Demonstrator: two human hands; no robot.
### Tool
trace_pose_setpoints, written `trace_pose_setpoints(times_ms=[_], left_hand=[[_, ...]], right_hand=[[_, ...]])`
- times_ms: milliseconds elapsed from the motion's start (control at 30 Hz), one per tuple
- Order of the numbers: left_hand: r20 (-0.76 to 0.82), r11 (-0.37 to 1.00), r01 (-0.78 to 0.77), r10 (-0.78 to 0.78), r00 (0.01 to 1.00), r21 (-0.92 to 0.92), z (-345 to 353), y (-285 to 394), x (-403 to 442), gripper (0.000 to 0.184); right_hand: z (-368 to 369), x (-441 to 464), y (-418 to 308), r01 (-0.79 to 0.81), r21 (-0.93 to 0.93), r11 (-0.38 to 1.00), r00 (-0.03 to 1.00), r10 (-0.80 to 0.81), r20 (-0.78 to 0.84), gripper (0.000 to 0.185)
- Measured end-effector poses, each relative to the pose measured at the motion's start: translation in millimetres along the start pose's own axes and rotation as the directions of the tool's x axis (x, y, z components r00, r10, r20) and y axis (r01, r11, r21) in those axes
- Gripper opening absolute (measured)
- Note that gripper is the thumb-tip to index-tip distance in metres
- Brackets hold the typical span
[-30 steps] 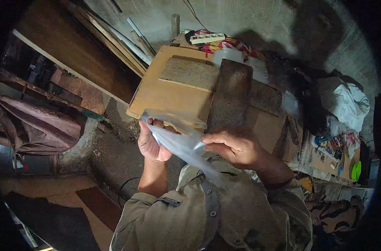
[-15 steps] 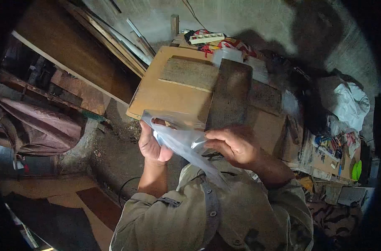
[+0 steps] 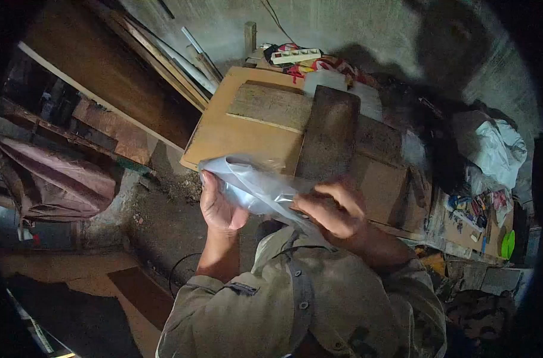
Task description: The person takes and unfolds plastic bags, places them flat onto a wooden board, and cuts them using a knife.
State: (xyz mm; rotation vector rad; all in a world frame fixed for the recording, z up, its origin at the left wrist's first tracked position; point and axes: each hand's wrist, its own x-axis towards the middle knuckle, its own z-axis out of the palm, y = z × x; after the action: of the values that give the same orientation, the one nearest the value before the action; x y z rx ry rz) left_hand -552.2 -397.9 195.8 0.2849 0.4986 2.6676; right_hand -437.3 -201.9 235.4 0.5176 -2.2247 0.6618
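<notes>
A translucent plastic bag [image 3: 253, 190] stretches between my two hands at the front of the body. On its left side my left hand [image 3: 219, 206] holds it, palm up, with the thumb along the edge and the other fingers hidden behind the plastic. My right hand [image 3: 334, 209], blurred by motion, has its fingers curled at the bag's right side and pinches the plastic. Just beyond the bag is a tan board [image 3: 224, 134] with a smaller grey-brown board [image 3: 270, 106] on it. A dark plank [image 3: 329, 128] lies to their right.
A white power strip [image 3: 295, 56] rests on red cloth at the back. Long boards [image 3: 104, 65] lean at the upper left. A brown cloth [image 3: 62, 182] hangs at the left. White sacking [image 3: 499, 152], small coloured items [image 3: 467, 213] and a green object [image 3: 508, 244] are at the right.
The bag has shifted shape: its upper part now folds over my left fingers, and the opening seen before is covered. My right hand has turned, with its fingers more curled.
</notes>
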Motion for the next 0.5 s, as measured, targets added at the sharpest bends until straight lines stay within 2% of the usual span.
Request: trace_pose_setpoints(times_ms=[33, 100, 167, 200, 233, 300, 367, 400, 433, 500], left_hand=[[0.000, 1.000, 0.000, 0.000, 1.000, -0.001, 1, -1, 0, 0.043], [0.003, 0.996, -0.035, 0.035, 0.999, 0.083, 6, -2, -1, 0.045], [0.038, 0.951, -0.180, 0.176, 0.984, 0.253, 7, -9, -6, 0.046], [0.041, 0.920, -0.200, 0.197, 0.979, 0.338, -2, -9, -6, 0.047], [0.047, 0.880, -0.217, 0.218, 0.975, 0.422, -13, -8, -6, 0.047], [0.091, 0.879, -0.199, 0.177, 0.980, 0.433, -13, -4, -4, 0.048], [0.038, 0.997, -0.001, -0.002, 0.999, 0.074, 0, -3, -3, 0.047], [0.038, 0.997, -0.001, -0.002, 0.999, 0.073, 6, -6, -4, 0.047], [0.093, 0.981, -0.098, 0.084, 0.992, 0.166, 11, -9, -5, 0.047], [0.154, 0.947, -0.198, 0.162, 0.975, 0.252, 11, -10, -5, 0.046]], right_hand=[[1, -1, -1, -0.088, 0.079, 0.993, 0.995, 0.085, 0.049, 0.030], [9, -3, -2, -0.163, 0.233, 0.959, 0.986, 0.149, 0.077, 0.031], [11, -4, -5, -0.450, 0.465, 0.762, 0.891, 0.422, 0.169, 0.036], [11, -3, -5, -0.449, 0.465, 0.763, 0.891, 0.422, 0.168, 0.036], [10, -2, -5, -0.514, 0.522, 0.681, 0.853, 0.469, 0.228, 0.036], [9, 1, -5, -0.626, 0.605, 0.491, 0.765, 0.538, 0.354, 0.037], [12, 0, -4, -0.623, 0.607, 0.494, 0.761, 0.563, 0.323, 0.032], [11, 0, -2, -0.609, 0.595, 0.524, 0.779, 0.536, 0.324, 0.031], [10, 1, -1, -0.593, 0.584, 0.554, 0.797, 0.508, 0.327, 0.030], [7, 4, 0, -0.578, 0.568, 0.586, 0.813, 0.475, 0.337, 0.029]])
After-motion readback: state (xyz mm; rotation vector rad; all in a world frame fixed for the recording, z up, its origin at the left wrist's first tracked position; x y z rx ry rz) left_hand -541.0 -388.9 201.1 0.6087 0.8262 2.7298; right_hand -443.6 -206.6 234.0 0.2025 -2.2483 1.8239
